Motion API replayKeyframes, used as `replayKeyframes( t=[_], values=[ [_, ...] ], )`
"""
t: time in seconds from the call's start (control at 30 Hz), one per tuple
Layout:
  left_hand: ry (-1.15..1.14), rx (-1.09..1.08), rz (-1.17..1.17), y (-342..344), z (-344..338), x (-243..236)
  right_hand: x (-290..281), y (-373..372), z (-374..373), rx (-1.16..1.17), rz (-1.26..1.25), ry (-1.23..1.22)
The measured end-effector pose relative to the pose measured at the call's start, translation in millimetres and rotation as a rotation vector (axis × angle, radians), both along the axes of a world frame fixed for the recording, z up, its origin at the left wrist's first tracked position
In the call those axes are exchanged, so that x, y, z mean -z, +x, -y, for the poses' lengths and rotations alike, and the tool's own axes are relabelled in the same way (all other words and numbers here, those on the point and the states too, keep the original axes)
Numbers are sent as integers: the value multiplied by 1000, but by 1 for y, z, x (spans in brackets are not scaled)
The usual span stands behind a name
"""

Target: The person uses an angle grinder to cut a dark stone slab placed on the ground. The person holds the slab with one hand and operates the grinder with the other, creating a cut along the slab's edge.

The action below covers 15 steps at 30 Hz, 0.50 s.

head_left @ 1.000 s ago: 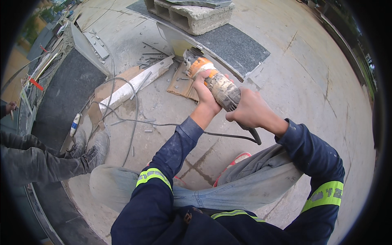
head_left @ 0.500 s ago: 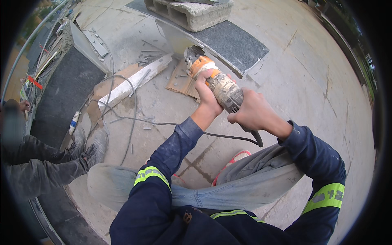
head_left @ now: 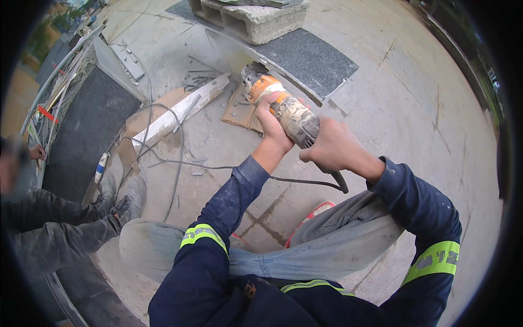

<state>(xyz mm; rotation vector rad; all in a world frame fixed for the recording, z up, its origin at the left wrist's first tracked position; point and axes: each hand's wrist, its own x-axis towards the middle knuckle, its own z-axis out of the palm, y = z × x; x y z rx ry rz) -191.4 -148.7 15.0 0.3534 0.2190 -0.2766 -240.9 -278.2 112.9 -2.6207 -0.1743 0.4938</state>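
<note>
Both of my hands hold an angle grinder [head_left: 292, 115] with an orange head and a dusty, pale-smeared body. My left hand [head_left: 274, 129] wraps round the middle of the body from the left and below. My right hand [head_left: 339, 146] grips the rear end, where the power cord [head_left: 342, 185] comes out. The grinder's front end is at the near edge of a dark, speckled stone slab [head_left: 310, 59], with pale dust in the air beside it. The disc is hard to make out, and the exact contact is hidden behind the tool.
A concrete block [head_left: 264, 24] rests on the slab. A cardboard piece [head_left: 243, 110], a long white strip [head_left: 180, 111] and stone offcuts lie left of the grinder. The cord loops across the floor past a cable connector [head_left: 101, 167]. Another person's shoes [head_left: 131, 197] and hand [head_left: 37, 152] are at left.
The grinder and both my hands have shifted slightly left in the picture, with the grip unchanged. The other person's hand and upper body at the left have moved a little.
</note>
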Motion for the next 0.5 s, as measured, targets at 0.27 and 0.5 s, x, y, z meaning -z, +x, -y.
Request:
replayKeyframes(
  t=[0.27,0.5],
  values=[
    [-1,7,15,12,-4,5,8,11,-3,-22,8,-2],
    [-4,19,0,19,-6,10,14,17,-4,-22,-4,-2]
  ],
)
